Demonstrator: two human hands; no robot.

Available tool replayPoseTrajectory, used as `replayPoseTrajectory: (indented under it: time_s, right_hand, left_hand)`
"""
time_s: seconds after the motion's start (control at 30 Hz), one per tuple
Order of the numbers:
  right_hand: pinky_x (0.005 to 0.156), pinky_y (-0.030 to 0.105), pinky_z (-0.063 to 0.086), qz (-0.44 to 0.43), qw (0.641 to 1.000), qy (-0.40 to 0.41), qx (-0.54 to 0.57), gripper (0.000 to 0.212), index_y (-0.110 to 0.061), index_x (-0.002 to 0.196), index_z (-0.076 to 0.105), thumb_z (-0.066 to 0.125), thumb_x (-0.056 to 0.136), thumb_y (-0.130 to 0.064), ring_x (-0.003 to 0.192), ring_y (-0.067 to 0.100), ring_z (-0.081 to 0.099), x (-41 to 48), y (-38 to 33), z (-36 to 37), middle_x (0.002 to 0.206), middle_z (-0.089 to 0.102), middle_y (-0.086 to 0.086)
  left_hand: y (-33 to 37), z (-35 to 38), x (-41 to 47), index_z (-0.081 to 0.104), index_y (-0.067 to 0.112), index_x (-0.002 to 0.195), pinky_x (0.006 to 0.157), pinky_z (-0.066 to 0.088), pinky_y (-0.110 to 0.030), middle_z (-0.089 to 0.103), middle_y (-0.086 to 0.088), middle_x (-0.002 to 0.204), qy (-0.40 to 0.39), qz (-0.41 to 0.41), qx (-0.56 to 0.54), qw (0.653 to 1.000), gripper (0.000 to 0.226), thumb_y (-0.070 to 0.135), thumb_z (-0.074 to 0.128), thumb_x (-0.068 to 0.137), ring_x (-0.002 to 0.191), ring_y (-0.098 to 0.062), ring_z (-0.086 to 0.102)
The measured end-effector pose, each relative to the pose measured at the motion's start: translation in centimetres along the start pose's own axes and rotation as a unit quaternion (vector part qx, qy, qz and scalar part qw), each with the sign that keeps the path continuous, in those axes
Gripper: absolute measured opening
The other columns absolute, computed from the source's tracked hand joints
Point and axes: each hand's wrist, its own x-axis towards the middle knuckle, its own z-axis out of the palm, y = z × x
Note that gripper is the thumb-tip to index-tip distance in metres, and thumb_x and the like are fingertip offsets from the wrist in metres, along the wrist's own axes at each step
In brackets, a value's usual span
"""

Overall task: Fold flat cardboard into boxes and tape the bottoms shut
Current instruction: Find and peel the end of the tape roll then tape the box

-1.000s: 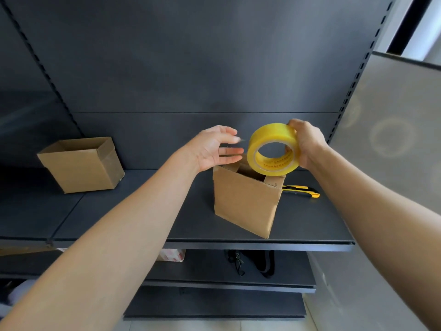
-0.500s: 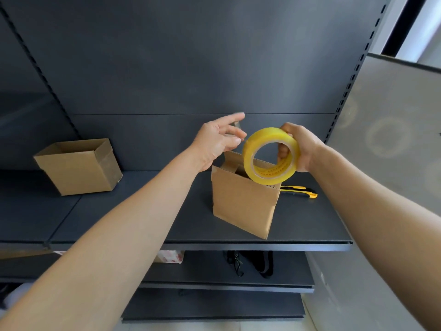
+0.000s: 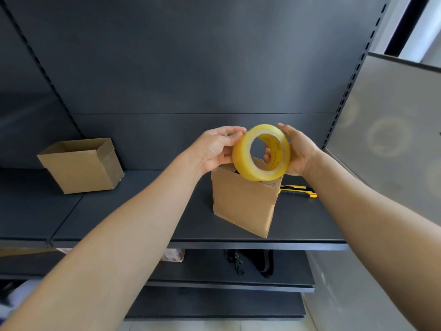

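Head view: yellow packing-tape roll [image 3: 241, 161], right hand [image 3: 299, 152] gripping it above brown cardboard box [image 3: 243, 204]; fingers [image 3: 232, 139] of left hand [image 3: 216, 150] pinch rim, likely seeking tape end.

Dark metal shelf [image 3: 143, 211], yellow-and-black utility knife [image 3: 299, 189] lying on it, black straps [image 3: 263, 262] and red-and-white packet [image 3: 174, 255] on the lower shelf [image 3: 202, 271], grey panel [image 3: 393, 144] at right.
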Motion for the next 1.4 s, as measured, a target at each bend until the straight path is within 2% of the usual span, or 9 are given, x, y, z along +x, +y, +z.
replayPoseTrajectory:
  time_s: [0.17,0.27,0.4,0.6,0.8,0.9,1.03,1.2,1.4]
  right_hand:
    - [0.075,0.045,0.056,-0.051,0.989,-0.116,-0.071,0.053,-0.014,0.099,0.077,0.055,0.084,-0.06,0.095,0.029,0.069,-0.4,1.0,0.3,0.109,0.071,0.01]
    - [0.078,0.042,0.056,-0.089,0.979,-0.117,-0.137,0.07,-0.024,0.132,0.052,0.075,0.07,-0.045,0.11,0.025,0.063,-0.5,1.6,0.6,0.13,0.059,0.004]
    - [0.085,0.037,0.054,-0.097,0.953,-0.146,-0.246,0.087,-0.033,0.138,0.038,0.082,0.063,-0.027,0.115,0.023,0.056,-0.9,2.0,1.0,0.133,0.046,-0.002]
    - [0.109,0.043,0.035,-0.171,0.798,-0.004,-0.578,0.056,-0.03,0.117,0.062,0.081,0.067,-0.046,0.128,0.019,0.037,-1.8,2.6,2.0,0.146,0.024,-0.008]
    - [0.08,0.033,0.052,-0.168,0.89,0.061,-0.42,0.056,-0.01,0.122,0.06,0.077,0.074,-0.033,0.104,0.022,0.055,-1.9,1.8,0.6,0.112,0.057,0.004]
    - [0.085,0.04,0.055,-0.165,0.921,0.084,-0.344,0.042,-0.014,0.114,0.063,0.074,0.077,-0.03,0.1,0.021,0.058,-2.0,1.3,-0.9,0.106,0.061,0.003]
    - [0.078,0.043,0.057,-0.132,0.947,0.109,-0.273,0.044,-0.016,0.114,0.06,0.074,0.076,-0.033,0.109,0.026,0.058,-1.9,0.7,-2.4,0.119,0.059,0.008]
    - [0.075,0.045,0.058,-0.111,0.956,0.095,-0.256,0.044,-0.019,0.106,0.058,0.075,0.073,-0.042,0.104,0.029,0.062,-1.2,-0.1,-2.8,0.118,0.061,0.01]
    - [0.079,0.05,0.057,-0.059,0.953,0.062,-0.291,0.052,-0.02,0.111,0.057,0.073,0.072,-0.05,0.101,0.032,0.066,-0.3,-1.3,-3.3,0.114,0.064,0.012]
  left_hand:
    - [-0.5,0.2,0.9,0.066,0.008,0.098,0.055,0.057,-0.031,0.069,-0.008,0.088,0.13,-0.048,-0.077,0.987,0.009,0.012,0.063,0.09,0.076,-0.019,0.067]
    - [-0.6,-0.1,1.4,0.066,0.006,0.09,0.055,0.057,-0.034,0.07,-0.01,0.088,0.197,-0.057,-0.111,0.973,0.006,0.011,0.067,0.087,0.077,-0.021,0.069]
    - [-0.8,-0.4,1.7,0.066,0.002,0.09,0.05,0.057,-0.033,0.07,-0.012,0.086,0.246,-0.066,-0.105,0.961,0.013,0.01,0.073,0.083,0.071,-0.021,0.069]
    - [-1.4,-0.4,1.4,0.065,0.002,0.113,0.051,0.057,-0.031,0.07,-0.011,0.092,0.217,-0.063,-0.087,0.97,0.028,0.015,0.068,0.088,0.072,-0.02,0.069]
    - [-2.7,0.1,1.5,0.039,0.018,0.141,0.075,0.057,-0.032,0.067,-0.005,0.101,0.152,-0.054,0.046,0.986,0.044,0.028,0.049,0.1,0.088,-0.022,0.068]
    - [-3.6,-1.2,2.2,0.042,0.018,0.141,0.08,0.049,-0.026,0.06,-0.002,0.109,0.183,0.025,0.215,0.959,0.048,0.016,0.056,0.095,0.098,-0.018,0.059]
    - [-5.1,-2.5,3.1,0.043,0.025,0.142,0.106,0.032,-0.033,0.03,0.004,0.152,0.04,0.021,0.406,0.913,0.059,0.008,0.064,0.088,0.14,-0.02,0.028]
    - [-5.5,-2.6,4.9,0.026,0.031,0.15,0.116,0.008,-0.052,0.007,0.013,0.16,-0.012,0.024,0.466,0.885,0.07,0.018,0.062,0.091,0.147,-0.024,-0.008]
    - [-7.4,-1.7,6.2,0.051,0.026,0.125,0.108,0.032,-0.046,0.032,0.003,0.14,0.05,0.043,0.53,0.846,0.036,0.029,0.062,0.091,0.131,-0.022,0.032]
